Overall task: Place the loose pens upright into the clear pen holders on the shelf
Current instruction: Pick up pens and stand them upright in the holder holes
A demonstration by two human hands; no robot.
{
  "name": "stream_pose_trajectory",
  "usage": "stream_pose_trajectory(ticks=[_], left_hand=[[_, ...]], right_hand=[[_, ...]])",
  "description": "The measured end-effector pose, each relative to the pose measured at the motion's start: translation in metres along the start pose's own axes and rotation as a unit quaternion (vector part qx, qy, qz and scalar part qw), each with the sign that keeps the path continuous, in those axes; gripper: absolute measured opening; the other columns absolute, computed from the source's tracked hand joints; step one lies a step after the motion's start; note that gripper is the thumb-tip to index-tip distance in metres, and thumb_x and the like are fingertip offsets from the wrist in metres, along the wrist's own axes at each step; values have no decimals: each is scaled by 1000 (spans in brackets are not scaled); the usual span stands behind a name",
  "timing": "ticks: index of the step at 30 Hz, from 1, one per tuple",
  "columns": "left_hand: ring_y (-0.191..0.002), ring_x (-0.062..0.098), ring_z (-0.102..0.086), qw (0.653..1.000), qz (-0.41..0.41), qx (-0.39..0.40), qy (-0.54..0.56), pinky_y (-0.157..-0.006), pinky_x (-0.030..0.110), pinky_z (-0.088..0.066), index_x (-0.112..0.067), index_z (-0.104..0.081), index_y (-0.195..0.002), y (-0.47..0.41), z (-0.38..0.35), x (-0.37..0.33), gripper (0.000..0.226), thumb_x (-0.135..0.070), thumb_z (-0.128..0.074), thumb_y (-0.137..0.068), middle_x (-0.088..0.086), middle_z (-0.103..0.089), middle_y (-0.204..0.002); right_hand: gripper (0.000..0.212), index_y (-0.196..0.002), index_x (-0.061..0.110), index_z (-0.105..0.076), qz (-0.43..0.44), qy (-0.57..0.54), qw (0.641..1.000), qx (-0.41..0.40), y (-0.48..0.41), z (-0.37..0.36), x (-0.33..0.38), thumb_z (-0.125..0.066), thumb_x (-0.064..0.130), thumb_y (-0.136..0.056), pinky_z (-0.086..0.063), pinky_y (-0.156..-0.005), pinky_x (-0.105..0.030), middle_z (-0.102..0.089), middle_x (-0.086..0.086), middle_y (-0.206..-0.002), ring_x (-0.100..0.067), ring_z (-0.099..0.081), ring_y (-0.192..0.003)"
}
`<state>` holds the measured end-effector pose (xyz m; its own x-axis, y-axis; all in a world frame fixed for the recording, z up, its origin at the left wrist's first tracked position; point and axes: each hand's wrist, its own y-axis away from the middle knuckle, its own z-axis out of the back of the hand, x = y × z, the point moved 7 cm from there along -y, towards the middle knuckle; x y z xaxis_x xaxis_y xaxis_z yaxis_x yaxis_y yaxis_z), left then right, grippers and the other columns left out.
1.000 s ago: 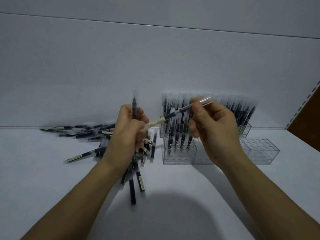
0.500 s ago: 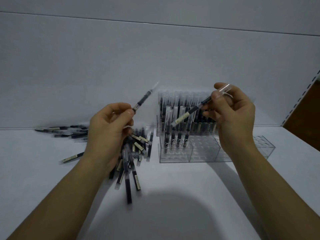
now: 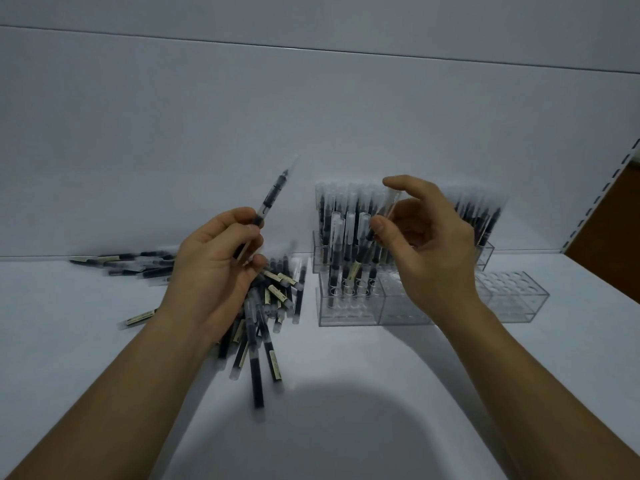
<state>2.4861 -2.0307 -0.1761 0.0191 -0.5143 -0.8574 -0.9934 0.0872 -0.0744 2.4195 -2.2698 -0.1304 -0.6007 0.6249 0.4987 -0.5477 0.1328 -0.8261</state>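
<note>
Loose black pens (image 3: 282,289) with clear caps and beige labels lie in a heap on the white shelf (image 3: 104,341), partly under my left hand (image 3: 214,268). That hand grips one pen (image 3: 273,195), which points up and to the right. My right hand (image 3: 436,247) hovers over the clear pen holders, fingers spread, thumb and fingers loosely pinching a tilted pen (image 3: 384,216). This pen's labelled lower end reaches down into the front left holder (image 3: 332,313), where a few pens stand upright. The back holder (image 3: 317,252) is packed with upright pens.
More loose pens (image 3: 138,263) lie along the back wall at the left. Two empty clear holders, one (image 3: 405,311) under my right wrist and one (image 3: 516,301) further right, stand in the front row. A brown upright with slots (image 3: 602,192) bounds the shelf at the right.
My right hand has come down with its pen from above the holders, and the pen's lower end now sits in the front left holder. My left hand has stayed put with its pen.
</note>
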Motion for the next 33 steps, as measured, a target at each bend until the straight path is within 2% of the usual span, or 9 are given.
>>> stream_pose_trajectory(ticks=[6,10,18,20,23,26,27,29,33], left_hand=[[-75,13,-56,1000,8,1,-4,-62,25,-44,-14,-69,-92,2,-2,1,21,3,-56,-91,3,-64,-88],[-74,13,-55,1000,8,0,-4,-60,25,-39,-14,-69,-92,1,-1,2,22,4,-56,-91,3,-64,-88],[-75,14,-54,1000,2,1,-16,-60,25,-40,-14,-71,-90,-1,0,2,25,6,-57,-91,2,-66,-85],[-77,14,-56,999,-16,8,-46,-63,26,-44,-15,-72,-89,0,-1,0,26,6,-59,-90,1,-68,-85],[-76,12,-62,977,-108,52,-175,-66,21,-51,-17,-74,-91,8,-11,-8,27,8,-64,-88,0,-72,-86],[-86,11,-70,950,-163,118,-237,-77,17,-54,-14,-74,-96,19,-27,-10,26,9,-67,-86,1,-76,-91],[-90,13,-71,945,-171,137,-243,-80,18,-54,-13,-74,-96,21,-31,-10,26,9,-68,-85,2,-76,-93],[-94,17,-71,931,-186,165,-267,-83,22,-55,-14,-74,-96,24,-36,-9,26,9,-70,-84,2,-76,-95],[-101,14,-70,896,-217,174,-345,-86,31,-57,-22,-73,-104,25,-36,-6,21,-10,-75,-86,-6,-75,-100]], right_hand=[[38,-127,14,-68,25,47,997,49,3,-13,3,-78,12,-90,-58,-76,-21,-65,2,-88,-14,-67,-78],[39,-127,16,-69,40,74,994,69,5,-17,3,-79,13,-89,-59,-75,-27,-65,4,-89,-13,-66,-77],[38,-124,16,-70,47,111,988,93,8,-23,4,-81,17,-88,-58,-76,-26,-64,8,-90,-7,-63,-76],[38,-123,15,-70,51,124,987,95,8,-24,4,-81,17,-87,-57,-74,-24,-63,7,-88,-6,-60,-73],[36,-122,13,-69,64,137,985,78,7,-22,8,-80,19,-87,-45,-68,-12,-60,6,-86,-3,-52,-67],[36,-122,13,-66,-12,-7,999,38,5,-14,7,-78,22,-90,-47,-61,-20,-63,1,-87,-12,-51,-61],[35,-122,13,-66,-58,-99,993,28,5,-13,4,-78,21,-90,-51,-60,-26,-65,1,-86,-15,-53,-62],[30,-116,9,-68,-131,-234,963,17,4,-15,1,-74,17,-88,-53,-60,-27,-67,6,-80,-14,-56,-62],[22,-104,9,-73,-204,-314,927,10,3,-16,-9,-72,16,-83,-57,-66,-23,-71,3,-79,-13,-68,-69]])
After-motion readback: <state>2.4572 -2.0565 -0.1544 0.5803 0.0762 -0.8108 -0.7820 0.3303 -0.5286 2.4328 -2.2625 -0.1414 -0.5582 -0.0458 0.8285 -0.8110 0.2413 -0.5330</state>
